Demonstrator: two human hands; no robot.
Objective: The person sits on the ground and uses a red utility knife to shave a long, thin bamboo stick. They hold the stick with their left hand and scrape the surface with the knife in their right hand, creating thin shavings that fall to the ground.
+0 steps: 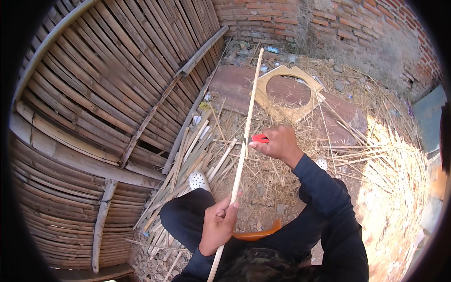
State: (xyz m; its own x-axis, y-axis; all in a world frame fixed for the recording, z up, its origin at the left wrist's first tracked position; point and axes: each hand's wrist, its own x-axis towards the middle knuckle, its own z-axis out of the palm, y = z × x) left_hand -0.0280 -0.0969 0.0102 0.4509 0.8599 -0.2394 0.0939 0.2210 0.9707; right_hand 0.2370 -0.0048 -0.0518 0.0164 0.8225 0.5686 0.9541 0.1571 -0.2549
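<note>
Slats [103,89] stand left, brick wall [263,21] at the back; before that wall lies a board [231,87], the frame [282,71] on it; the strip [249,121] runs left of the frame, knife [260,139] at its right, sticks [188,162] between strip and slats

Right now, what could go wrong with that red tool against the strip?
The red tool in the right hand might slip along the pale strip toward the left hand, which grips it nearer the body. The strip also extends beyond the right hand, so it may wobble. Loose strips lie beside the white shoe and could trip a foot.
</note>
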